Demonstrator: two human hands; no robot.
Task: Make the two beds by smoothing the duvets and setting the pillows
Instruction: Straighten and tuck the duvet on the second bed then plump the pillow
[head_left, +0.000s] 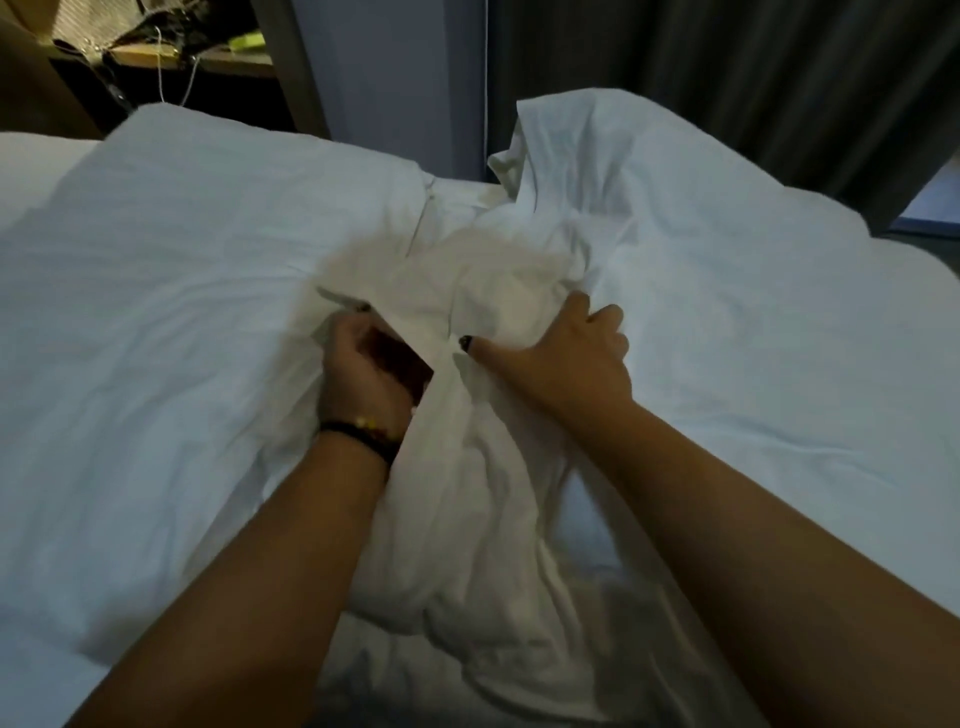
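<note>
matt white creased cloth duvet, smooth cloth pillow, dark ribbed curtain

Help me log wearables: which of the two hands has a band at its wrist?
The left hand, gripping the white bedding, has a dark bracelet at its wrist; the right hand has a bare wrist.
</note>
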